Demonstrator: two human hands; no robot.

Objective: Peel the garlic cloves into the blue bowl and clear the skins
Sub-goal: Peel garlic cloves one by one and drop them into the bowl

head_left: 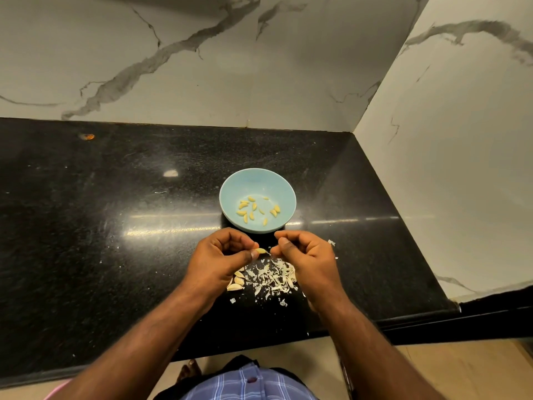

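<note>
Peeling 1 garlic clove [261,250] with 2 hands above the black counter [115,197], just in front of the blue bowl [230,186].

Head view: the left hand [220,255] pinches the clove between thumb and forefinger, and the right hand [305,255] has its fingers curled, thumb and forefinger pinching a thin bit of skin at the tip of the clove. In the bowl lie about 13 peeled cloves [253,210], yellow and spread over the bottom. Below the hands on the counter is 1 loose pile of skins [272,277], with small flakes around it. Just left of the pile, partly under the left hand, about 4 unpeeled cloves [236,282] lie together. On the far left of the counter sits 1 small orange scrap [86,136].
</note>
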